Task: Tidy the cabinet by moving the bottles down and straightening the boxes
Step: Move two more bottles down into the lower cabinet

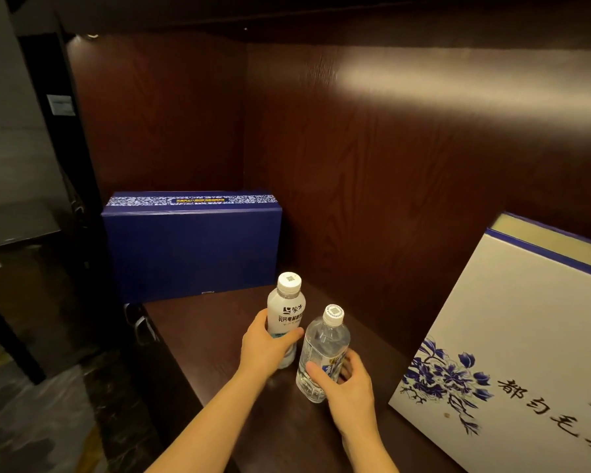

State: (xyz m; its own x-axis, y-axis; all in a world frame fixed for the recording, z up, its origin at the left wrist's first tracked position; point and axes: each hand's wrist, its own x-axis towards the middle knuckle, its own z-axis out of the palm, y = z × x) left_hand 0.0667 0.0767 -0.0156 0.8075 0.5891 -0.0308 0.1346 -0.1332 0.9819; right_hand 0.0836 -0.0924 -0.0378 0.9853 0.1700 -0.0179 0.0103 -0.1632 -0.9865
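Observation:
Two bottles with white caps stand side by side on the dark wooden cabinet shelf (pixel 219 322). My left hand (pixel 265 346) is wrapped around the white-labelled bottle (pixel 286 310). My right hand (pixel 345 387) grips the clear bottle (pixel 323 349) low down on its body. A dark blue box (pixel 191 247) stands upright at the back left corner of the shelf. A large white box with blue flowers and writing (pixel 512 336) leans tilted against the back wall at the right.
The cabinet's wooden back wall (pixel 389 148) and left side wall (pixel 157 114) enclose the shelf. The shelf's front edge drops at the left to a dark floor (pixel 48 421). A metal handle (pixel 140 327) sits below the shelf's left corner.

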